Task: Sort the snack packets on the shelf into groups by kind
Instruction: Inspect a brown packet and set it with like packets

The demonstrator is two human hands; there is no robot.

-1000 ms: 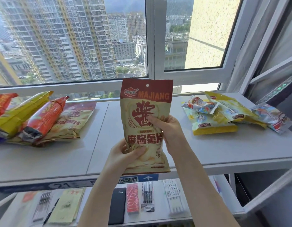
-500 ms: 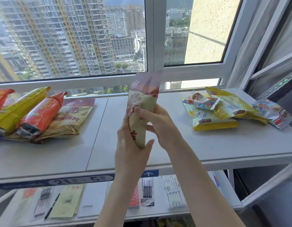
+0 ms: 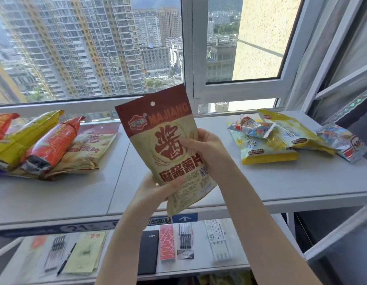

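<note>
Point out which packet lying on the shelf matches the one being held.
The beige packet with the dark red top, at the bottom of the left pile under the orange packet. No other has that design.

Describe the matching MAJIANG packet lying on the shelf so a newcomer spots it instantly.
Look at the white shelf under the window, left end. Beneath the leaning orange-red packet lies a flat beige packet with a dark red top band, the pile's only beige one, like the packet in hand.

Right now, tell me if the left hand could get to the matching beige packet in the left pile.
Probably yes, but not yet. The left hand grips the held Majiang packet with the right hand, so it must let go first. The matching beige packet lies partly under an orange packet; its right part shows uncovered.
</note>
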